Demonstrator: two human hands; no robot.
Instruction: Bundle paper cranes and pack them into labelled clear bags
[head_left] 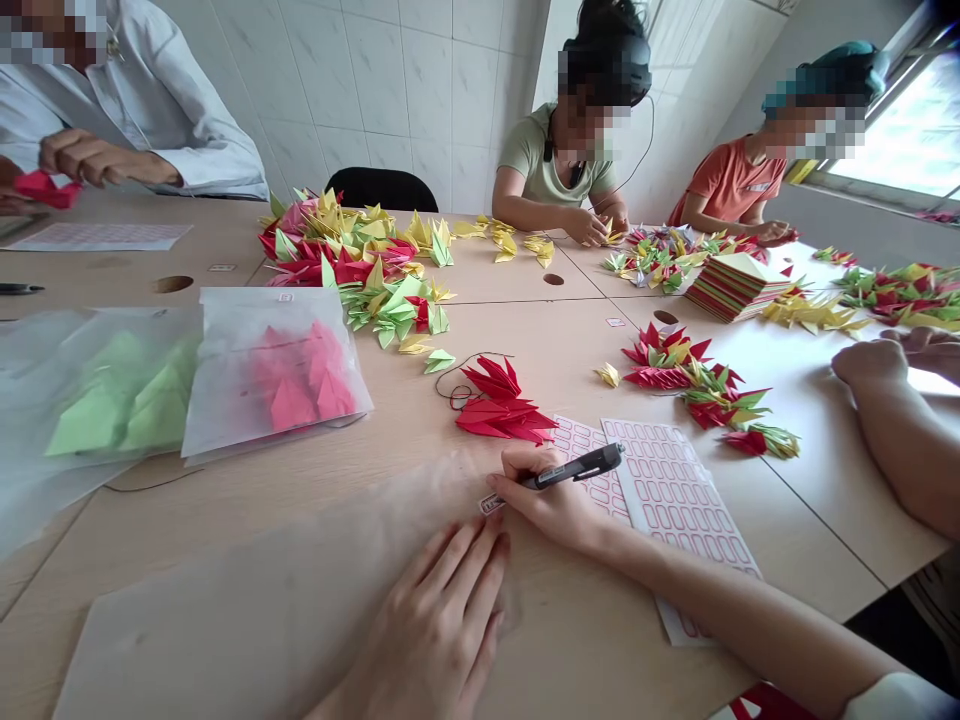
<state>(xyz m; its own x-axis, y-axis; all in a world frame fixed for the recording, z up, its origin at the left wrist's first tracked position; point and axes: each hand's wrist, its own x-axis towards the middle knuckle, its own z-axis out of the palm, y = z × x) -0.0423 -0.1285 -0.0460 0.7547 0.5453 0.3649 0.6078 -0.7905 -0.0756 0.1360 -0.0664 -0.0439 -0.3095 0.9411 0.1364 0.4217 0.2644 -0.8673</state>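
Observation:
A black pen (576, 466) is gripped in my right hand (555, 500), its tip down at a small label (491, 504) with dark writing on it. That label lies on a translucent plastic bag (247, 580) spread flat on the table. My left hand (442, 610) rests flat on the bag, fingers stretched out just below the label. Under and beyond my right forearm lie sheets of red-bordered stickers (675, 490). Red folded paper pieces (506, 415) with a dark thread sit just past my right hand.
Bags with pink (300, 385) and green folded paper (124, 400) lie at the left. Heaps of folded paper (375, 250) and a paper stack (735, 287) stand farther back. Several people sit around the table; a co-worker's arm (892, 430) rests at the right.

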